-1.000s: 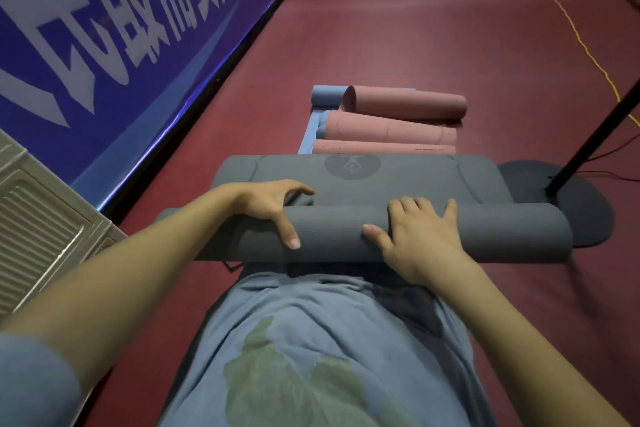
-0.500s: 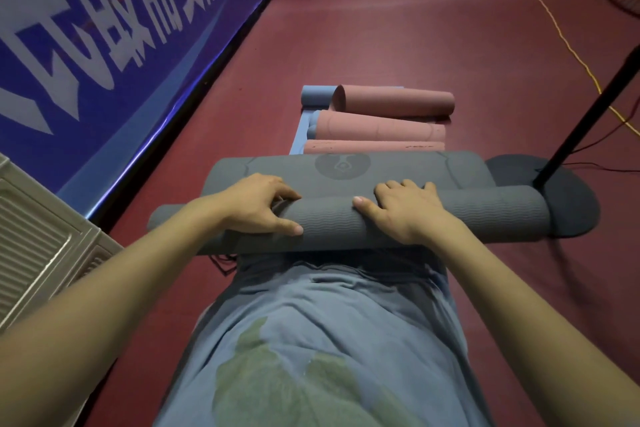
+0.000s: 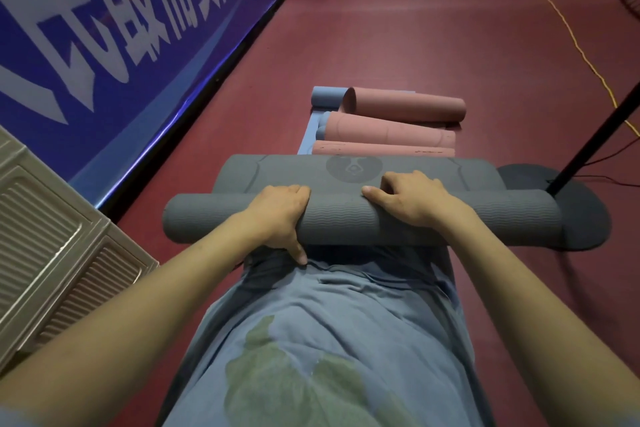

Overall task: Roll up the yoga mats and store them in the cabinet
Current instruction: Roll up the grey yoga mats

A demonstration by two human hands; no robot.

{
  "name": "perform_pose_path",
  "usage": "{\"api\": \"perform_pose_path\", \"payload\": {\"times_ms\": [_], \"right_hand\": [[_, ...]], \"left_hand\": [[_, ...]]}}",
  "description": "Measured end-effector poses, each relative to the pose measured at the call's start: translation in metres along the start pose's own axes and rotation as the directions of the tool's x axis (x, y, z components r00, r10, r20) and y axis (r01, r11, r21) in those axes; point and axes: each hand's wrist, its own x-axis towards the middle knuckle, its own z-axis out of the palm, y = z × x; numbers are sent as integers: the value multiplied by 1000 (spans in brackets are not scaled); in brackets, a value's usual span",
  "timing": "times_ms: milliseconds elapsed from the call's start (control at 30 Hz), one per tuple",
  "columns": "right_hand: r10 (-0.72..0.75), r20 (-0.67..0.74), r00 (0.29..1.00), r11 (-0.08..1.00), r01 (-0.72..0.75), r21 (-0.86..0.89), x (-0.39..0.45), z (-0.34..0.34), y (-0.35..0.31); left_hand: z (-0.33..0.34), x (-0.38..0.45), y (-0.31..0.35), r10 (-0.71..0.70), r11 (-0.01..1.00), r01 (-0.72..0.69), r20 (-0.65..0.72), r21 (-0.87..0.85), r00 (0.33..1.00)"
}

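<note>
A grey yoga mat (image 3: pixel 346 218) lies across the floor in front of me, mostly rolled, with a short flat stretch showing a round logo beyond the roll. My left hand (image 3: pixel 280 215) grips the roll left of centre, fingers curled over the top and thumb at the near side. My right hand (image 3: pixel 412 199) grips the roll right of centre, fingers curled over its far side. Beyond it lie three rolled pink mats (image 3: pixel 391 125) on a blue mat (image 3: pixel 323 100).
A blue banner wall (image 3: pixel 104 45) runs along the left. A beige ribbed cabinet panel (image 3: pixel 52 236) stands at the near left. A black stand pole (image 3: pixel 595 139) on a round base (image 3: pixel 581 218) is at the right, with a yellow cable (image 3: pixel 568 28) on the red floor.
Both hands have rolled the grey mat further away from me. The flat part has shrunk, and the fingers have shifted over the top of the roll.
</note>
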Motion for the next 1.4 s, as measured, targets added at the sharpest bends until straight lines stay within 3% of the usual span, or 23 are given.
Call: {"api": "perform_pose_path", "payload": {"times_ms": [200,467,667,867,1067,1133,1300,1400], "right_hand": [[36,8,999,999,-36,22,-1,-4,-8],[0,12,1000,999,0,-45,-13,-11,-15],[1,164,986,1000,4,-30,-22,-19,-10],[-23,259,966,999,14,39,-41,-25,2],[-25,373,927,999,32,-14,-54,-25,-3],[-49,318,947,998,62,-30,-64,-10,-1],[-107,-65,992,994,108,15,-73,16,7],[-94,-84,992,995,96,19,-73,7,6]], "left_hand": [[-1,0,-2,-4,999,4,-3,-48,1000],[-4,-18,2,36,997,-44,-125,-61,991],[-26,-31,12,58,995,-56,23,-82,998],[-29,-42,18,89,991,-84,43,-107,995],[-31,-48,15,126,971,-87,167,-221,978],[-26,-49,11,112,959,-68,149,-275,983],[-19,-39,6,98,912,-9,196,-409,976],[-21,-34,-3,110,889,24,265,-458,958]]}}
